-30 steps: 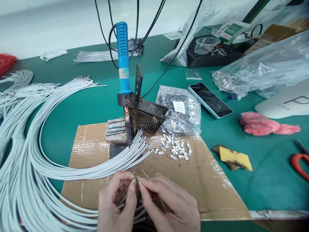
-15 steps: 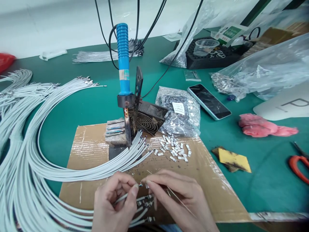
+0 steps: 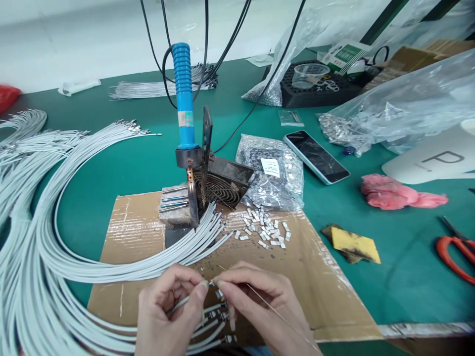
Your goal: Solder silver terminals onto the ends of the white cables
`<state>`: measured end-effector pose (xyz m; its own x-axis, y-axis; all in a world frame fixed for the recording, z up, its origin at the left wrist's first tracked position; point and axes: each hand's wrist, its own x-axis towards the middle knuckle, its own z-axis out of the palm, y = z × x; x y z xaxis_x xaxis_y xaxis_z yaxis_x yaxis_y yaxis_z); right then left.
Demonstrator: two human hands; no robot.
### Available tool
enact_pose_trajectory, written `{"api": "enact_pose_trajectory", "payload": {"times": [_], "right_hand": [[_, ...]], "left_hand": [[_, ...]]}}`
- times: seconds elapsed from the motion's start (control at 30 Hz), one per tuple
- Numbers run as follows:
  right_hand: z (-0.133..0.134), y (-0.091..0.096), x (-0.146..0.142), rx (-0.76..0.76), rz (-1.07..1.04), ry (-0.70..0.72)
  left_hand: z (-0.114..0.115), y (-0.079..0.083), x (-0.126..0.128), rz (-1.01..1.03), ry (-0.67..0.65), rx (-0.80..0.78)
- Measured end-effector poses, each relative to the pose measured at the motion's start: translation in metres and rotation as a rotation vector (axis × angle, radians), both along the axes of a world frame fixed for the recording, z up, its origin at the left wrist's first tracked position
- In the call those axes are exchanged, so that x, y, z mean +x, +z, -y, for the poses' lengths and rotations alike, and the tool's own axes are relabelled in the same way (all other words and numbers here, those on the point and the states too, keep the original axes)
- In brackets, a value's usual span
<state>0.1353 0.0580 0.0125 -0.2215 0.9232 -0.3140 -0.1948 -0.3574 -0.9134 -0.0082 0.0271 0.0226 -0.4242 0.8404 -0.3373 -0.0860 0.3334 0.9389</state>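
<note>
My left hand point(image 3: 166, 311) pinches the end of a thin white cable point(image 3: 181, 302) between thumb and forefinger, low over the cardboard sheet point(image 3: 319, 277). My right hand point(image 3: 260, 306) meets it fingertip to fingertip, pinching a tiny part at the cable's tip, with a thin solder wire point(image 3: 282, 316) running back under its fingers. More white cable ends with metal terminals point(image 3: 218, 316) lie just below both hands. A blue-handled soldering iron point(image 3: 183, 99) stands upright in its holder behind, tip down beside a fanned bundle of cable ends point(image 3: 211, 225).
Loose small metal terminals point(image 3: 265, 230) lie on the cardboard. A large loop of white cables point(image 3: 40, 247) fills the left. A bag of terminals point(image 3: 274, 170), a phone point(image 3: 315, 155), pink cloth point(image 3: 401, 193), a yellow sponge point(image 3: 354, 243) and red-handled scissors point(image 3: 454, 249) lie to the right.
Both hands shifted slightly left and apart from an overlapping grip to a fingertip pinch at the cable's end. The view moved a little to the right and down.
</note>
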Motion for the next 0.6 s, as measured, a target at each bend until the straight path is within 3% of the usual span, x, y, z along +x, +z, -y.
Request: {"api": "enact_pose_trajectory", "payload": {"times": [0.6], "right_hand": [[0.0032, 0.0025, -0.0044, -0.018, -0.006, -0.058]], "left_hand": [[-0.0037, 0.0086, 0.0032, 0.058, -0.003, -0.053]]}}
